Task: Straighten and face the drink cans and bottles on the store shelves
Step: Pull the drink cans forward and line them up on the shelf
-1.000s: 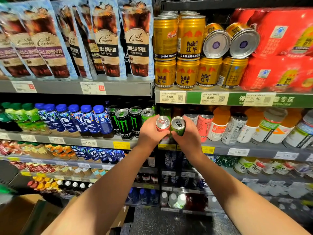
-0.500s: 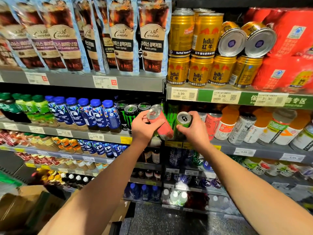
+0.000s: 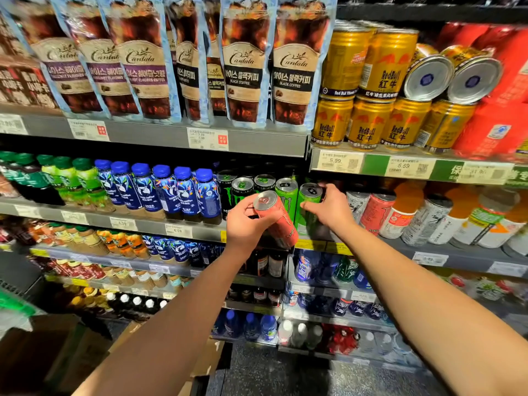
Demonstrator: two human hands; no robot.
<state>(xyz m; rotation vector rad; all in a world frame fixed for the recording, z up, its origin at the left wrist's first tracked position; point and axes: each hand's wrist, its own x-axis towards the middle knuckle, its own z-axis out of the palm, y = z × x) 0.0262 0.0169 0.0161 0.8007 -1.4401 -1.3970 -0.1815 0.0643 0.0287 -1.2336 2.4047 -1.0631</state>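
Lowered now, left hand grips tilted pink can – right hand holds green can (black cans beside)

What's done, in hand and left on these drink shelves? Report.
Done: blue bottles stand upright in a row. In hand: left hand holds a tilted pink can off the shelf; right hand grips a green can on it. Left: two gold cans lie sideways up top.

We note the right hand has carried its green can back onto the shelf; the left hand has tilted the red can further, top leftward.
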